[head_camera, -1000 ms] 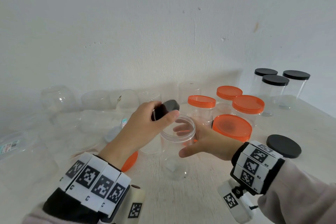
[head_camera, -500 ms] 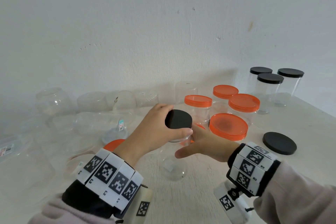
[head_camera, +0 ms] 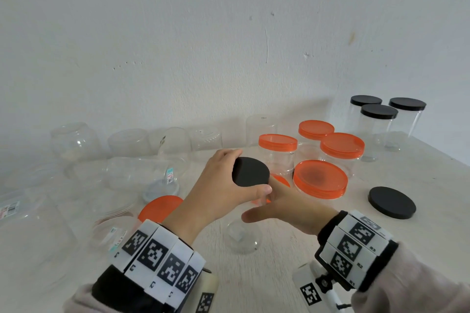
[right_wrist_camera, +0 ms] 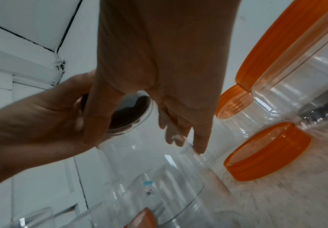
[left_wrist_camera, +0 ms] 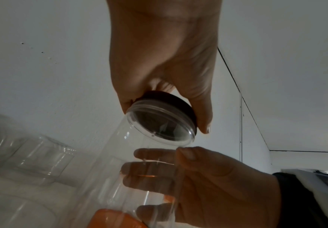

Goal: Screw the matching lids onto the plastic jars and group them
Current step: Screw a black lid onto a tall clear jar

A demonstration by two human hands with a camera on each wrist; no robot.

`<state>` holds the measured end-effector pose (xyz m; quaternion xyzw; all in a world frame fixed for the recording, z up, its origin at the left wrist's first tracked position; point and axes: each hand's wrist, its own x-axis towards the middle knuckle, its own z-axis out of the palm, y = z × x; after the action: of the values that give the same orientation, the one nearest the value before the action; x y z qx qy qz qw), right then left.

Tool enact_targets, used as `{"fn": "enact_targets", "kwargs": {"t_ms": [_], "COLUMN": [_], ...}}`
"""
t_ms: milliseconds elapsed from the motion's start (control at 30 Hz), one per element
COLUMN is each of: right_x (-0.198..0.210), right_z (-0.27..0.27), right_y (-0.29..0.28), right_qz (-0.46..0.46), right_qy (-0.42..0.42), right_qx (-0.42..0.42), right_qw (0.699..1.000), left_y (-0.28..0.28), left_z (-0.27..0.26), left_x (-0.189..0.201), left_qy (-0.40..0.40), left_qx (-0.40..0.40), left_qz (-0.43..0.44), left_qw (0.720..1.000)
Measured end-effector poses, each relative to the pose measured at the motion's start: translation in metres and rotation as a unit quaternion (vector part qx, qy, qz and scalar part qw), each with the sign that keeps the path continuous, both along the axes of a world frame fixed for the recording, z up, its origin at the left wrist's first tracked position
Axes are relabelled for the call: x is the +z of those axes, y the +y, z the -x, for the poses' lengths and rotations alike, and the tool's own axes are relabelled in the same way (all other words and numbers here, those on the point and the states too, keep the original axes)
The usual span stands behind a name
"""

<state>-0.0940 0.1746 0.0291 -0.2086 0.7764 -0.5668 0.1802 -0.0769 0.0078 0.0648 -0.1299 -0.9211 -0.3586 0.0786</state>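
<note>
A clear plastic jar (head_camera: 243,236) stands on the table in front of me. A black lid (head_camera: 251,171) sits on its mouth, slightly tilted. My left hand (head_camera: 236,178) grips this lid from above, thumb on the near edge and fingers on the far edge. In the left wrist view the black lid (left_wrist_camera: 165,114) covers the jar rim (left_wrist_camera: 159,132). My right hand (head_camera: 282,204) wraps the jar's body from the right; its fingers (left_wrist_camera: 151,155) show through the clear wall. The right wrist view shows the lid (right_wrist_camera: 129,111) through the jar.
Several orange-lidded jars (head_camera: 340,146) and a wide orange-lidded one (head_camera: 320,178) stand just right of the hands. Three black-lidded jars (head_camera: 379,119) are at the back right. A loose black lid (head_camera: 391,202) and a loose orange lid (head_camera: 160,208) lie on the table. Several open clear jars (head_camera: 142,173) crowd the left.
My left hand has brought the black lid down from a tilted hold above the open jar onto its mouth. My right hand has stayed round the jar.
</note>
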Motion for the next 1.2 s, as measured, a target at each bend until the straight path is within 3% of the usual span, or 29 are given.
{"fn": "enact_targets", "kwargs": {"t_ms": [167,300,400,500,667,1200], "right_x": [0.006,0.033,0.051,0.058,0.062,0.099], "right_z": [-0.010,-0.017,-0.015,-0.009,-0.004,0.009], "right_y": [0.000,0.017,0.018,0.005,-0.015,-0.026], "right_qz": [-0.016,0.017,0.038,-0.051,-0.219,-0.409], "right_qy": [0.007,0.047,0.087,0.139,0.223,0.248], "right_qx": [-0.033,-0.051,-0.075,-0.074,-0.029,0.065], "right_qw": [0.999,0.997,0.993,0.986,0.950,0.876], "left_y": [-0.010,-0.032,-0.038,-0.031,-0.020,-0.013], "left_z": [-0.002,-0.007,-0.011,-0.015,-0.016,-0.012], "left_x": [-0.004,-0.010,-0.016,-0.022,-0.031,-0.037], "left_qy": [-0.036,-0.101,-0.132,-0.156,-0.158,-0.136], "left_qx": [-0.016,-0.034,-0.047,-0.046,-0.048,-0.018], "left_qz": [-0.073,-0.200,-0.240,-0.243,-0.253,-0.268], "left_qw": [0.997,0.974,0.960,0.956,0.953,0.954]}}
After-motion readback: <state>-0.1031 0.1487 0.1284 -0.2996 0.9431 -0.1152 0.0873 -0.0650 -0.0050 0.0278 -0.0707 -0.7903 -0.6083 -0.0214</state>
